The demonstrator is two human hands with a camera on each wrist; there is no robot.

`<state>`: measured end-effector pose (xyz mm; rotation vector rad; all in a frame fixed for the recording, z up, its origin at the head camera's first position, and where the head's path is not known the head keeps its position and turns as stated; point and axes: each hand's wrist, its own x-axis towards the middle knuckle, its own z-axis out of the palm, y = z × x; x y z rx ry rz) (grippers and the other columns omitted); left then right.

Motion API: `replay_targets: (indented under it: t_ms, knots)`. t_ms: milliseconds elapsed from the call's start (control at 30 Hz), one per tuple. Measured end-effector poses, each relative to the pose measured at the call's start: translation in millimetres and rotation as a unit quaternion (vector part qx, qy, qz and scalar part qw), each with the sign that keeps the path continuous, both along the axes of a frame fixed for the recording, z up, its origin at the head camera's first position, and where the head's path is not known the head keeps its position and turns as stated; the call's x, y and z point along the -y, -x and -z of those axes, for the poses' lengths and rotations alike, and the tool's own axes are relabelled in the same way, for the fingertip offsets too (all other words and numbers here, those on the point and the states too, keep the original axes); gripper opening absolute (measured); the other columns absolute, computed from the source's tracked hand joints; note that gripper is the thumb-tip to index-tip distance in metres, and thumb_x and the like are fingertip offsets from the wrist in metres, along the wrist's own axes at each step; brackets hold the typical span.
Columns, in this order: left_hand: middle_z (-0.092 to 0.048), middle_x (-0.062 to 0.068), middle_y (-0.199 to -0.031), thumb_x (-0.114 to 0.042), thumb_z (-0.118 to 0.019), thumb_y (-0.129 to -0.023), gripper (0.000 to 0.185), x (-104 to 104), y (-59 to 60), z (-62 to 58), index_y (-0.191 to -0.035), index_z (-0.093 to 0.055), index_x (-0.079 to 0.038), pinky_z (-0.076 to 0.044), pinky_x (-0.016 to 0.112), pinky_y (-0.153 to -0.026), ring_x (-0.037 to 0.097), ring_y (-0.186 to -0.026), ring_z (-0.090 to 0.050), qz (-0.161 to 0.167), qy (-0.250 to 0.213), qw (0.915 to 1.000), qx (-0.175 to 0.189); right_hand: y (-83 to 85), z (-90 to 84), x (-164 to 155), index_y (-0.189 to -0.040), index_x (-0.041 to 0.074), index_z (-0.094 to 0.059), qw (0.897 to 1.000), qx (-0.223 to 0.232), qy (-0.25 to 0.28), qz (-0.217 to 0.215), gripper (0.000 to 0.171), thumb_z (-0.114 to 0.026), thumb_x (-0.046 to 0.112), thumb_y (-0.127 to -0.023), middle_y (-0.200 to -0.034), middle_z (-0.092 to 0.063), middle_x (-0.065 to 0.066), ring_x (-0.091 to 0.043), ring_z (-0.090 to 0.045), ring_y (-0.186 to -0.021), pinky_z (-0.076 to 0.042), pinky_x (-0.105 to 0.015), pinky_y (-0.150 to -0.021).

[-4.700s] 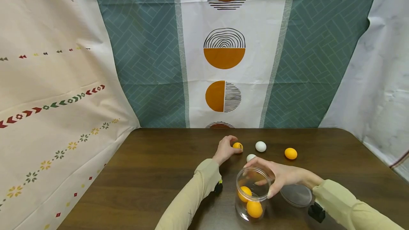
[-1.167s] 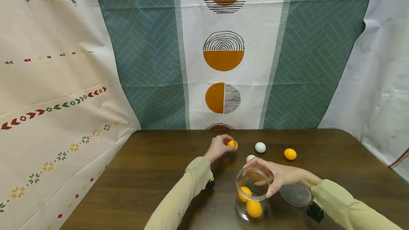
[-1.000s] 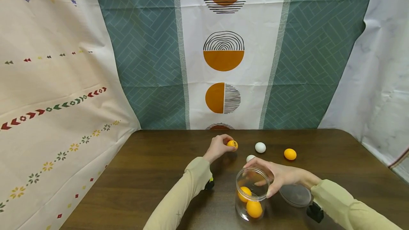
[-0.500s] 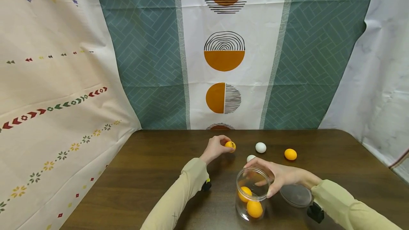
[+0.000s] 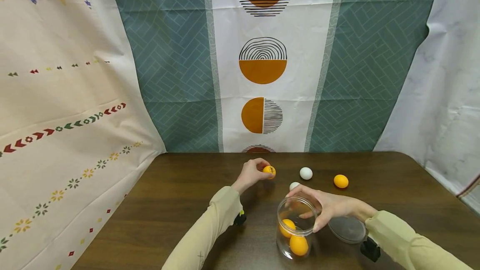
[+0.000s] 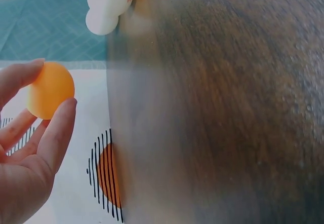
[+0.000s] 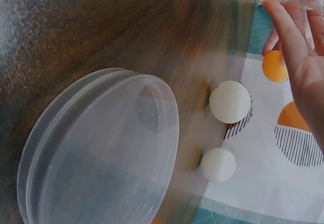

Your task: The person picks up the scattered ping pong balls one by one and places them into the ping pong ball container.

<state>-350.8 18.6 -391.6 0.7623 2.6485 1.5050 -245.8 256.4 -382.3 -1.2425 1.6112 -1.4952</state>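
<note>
Patterned cloths hang behind a dark wooden table [image 5: 180, 195], teal and white in the middle with orange half-circles, cream with small flowers to the left.

On the table stands a clear jar [image 5: 296, 228], open at the top, with two orange balls [image 5: 298, 245] inside it. The right hand [image 5: 330, 207] curls over the jar's rim, fingers and thumb wrapped round the mouth and steadying it, and it has not shifted over the last few seconds. The jar's clear lid [image 5: 346, 229] lies flat just beside the jar, under the right wrist; the right wrist view shows it close up [image 7: 101, 148].

The left hand [image 5: 252, 174] pinches an orange ball [image 5: 269, 171] between thumb and fingertips; the left wrist view shows the ball [image 6: 50, 89] held at the tips with the other fingers loosely bent. A few seconds ago this ball sat on the table under the hand, farther right. Now it seems lifted clear of the wood and drawn a little to the left, though the head view is too shallow to be sure of the gap. As a judgement, the ball is picked up and not yet over the jar, which lies nearer the person and to the right.

Loose on the table beyond the jar are two white balls [image 5: 306, 173], one half hidden behind the right hand [image 5: 294, 185], and another orange ball [image 5: 341, 181] well to the right.
</note>
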Motion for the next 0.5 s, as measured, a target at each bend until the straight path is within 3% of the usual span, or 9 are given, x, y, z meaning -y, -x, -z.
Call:
replay_targets:
  t_ms: [500]
  knots:
    - [-0.061, -0.001, -0.087, -0.016, -0.076, -0.074, 0.026, 3, -7.7, -11.0, -0.096, -0.064, -0.008, -0.048, 0.024, -0.067, 0.015, -0.076, -0.057, 0.020, -0.011, 0.9996, 0.017, 0.1, 0.4, 1, -0.133, 0.002, -0.021, 1.000, 0.004, 0.002, -0.003, 0.074, -0.070, 0.008, -0.077, -0.136, -0.023, -0.022, -0.038, -0.023, -0.125, -0.032, -0.054, -0.091]
